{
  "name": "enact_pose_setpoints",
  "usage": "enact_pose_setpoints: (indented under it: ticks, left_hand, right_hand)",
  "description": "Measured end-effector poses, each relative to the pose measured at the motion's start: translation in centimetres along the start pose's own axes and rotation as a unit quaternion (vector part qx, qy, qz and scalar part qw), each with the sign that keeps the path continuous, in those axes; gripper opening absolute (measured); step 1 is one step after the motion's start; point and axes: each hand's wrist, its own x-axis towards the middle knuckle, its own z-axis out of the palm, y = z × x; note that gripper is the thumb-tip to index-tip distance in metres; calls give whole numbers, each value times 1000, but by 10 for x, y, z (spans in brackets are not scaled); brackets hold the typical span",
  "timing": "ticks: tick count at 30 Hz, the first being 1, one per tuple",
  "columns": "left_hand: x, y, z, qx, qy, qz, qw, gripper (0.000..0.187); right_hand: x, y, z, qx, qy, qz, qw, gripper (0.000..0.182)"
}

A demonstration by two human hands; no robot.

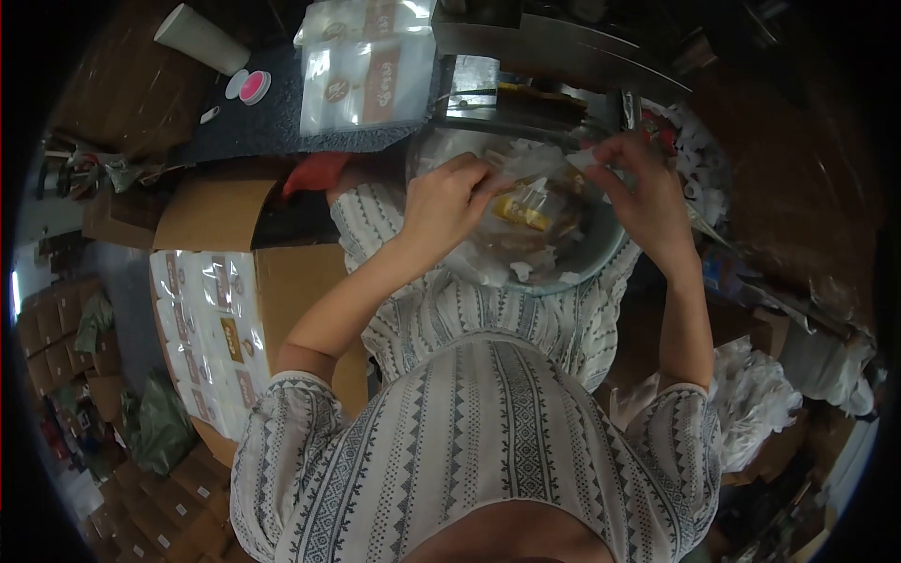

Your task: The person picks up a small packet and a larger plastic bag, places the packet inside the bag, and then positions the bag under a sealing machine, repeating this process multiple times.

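Observation:
My left hand is over the left side of a round basin on my lap, its fingers pinched on the edge of a clear plastic film. Over the basin's right side, my right hand pinches a small whitish piece between thumb and forefinger. Between the hands, a yellow packet lies in the basin among scraps of clear and white plastic. Beyond the basin stands a metal machine.
An open cardboard box of wrapped white packs stands at the left. Stacked packs, a round pink container and a white cup rest on a dark mat. Crumpled plastic lies at the right.

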Motion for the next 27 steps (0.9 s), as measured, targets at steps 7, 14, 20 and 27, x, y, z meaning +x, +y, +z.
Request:
enact_pose_setpoints:
  ticks: [7,14,20,27]
  left_hand:
    - [0,-2,3,-26,-76,24,996,15]
    - [22,-12,23,-365,-155,-231,888,25]
    - [56,-15,24,-480,-117,-342,800,26]
    - [47,-25,-10,-229,-47,-232,944,39]
  right_hand:
    - [3,1,12,79,-54,17,995,19]
    - [13,27,21,133,83,10,988,22]
    - [2,13,-15,-17,76,28,997,23]
    - [4,91,-38,-425,66,196,881,22]
